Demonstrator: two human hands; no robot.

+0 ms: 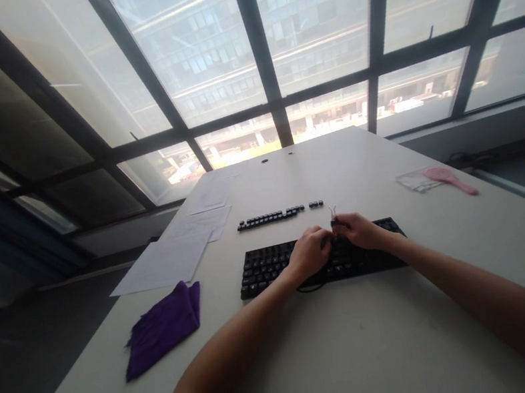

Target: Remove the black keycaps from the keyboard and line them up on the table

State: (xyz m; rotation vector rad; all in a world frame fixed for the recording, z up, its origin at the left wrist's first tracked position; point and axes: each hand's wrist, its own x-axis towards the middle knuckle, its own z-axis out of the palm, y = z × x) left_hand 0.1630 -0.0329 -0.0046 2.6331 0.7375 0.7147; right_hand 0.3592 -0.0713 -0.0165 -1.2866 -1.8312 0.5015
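Observation:
A black keyboard (267, 267) lies across the white table in front of me. Over its upper middle, my right hand (361, 231) pinches a small black binder clip (334, 220) whose silver wire handles point up. My left hand (311, 250) is closed beside it, resting on the keys with its fingertips close to the clip. Whatever those left fingers hold, if anything, is hidden. Beyond the keyboard, loose black keycaps (269, 219) stand lined up in rows, with a short group of them off to the right. A bit of black cable (312, 288) shows at the keyboard's near edge.
A folded purple cloth (163, 326) lies to the left, below several white paper sheets (165, 261). On the right are a pink hairbrush (450, 180) and a clear plastic bag (412, 182). The white table (361, 355) reaches towards large windows (312, 18).

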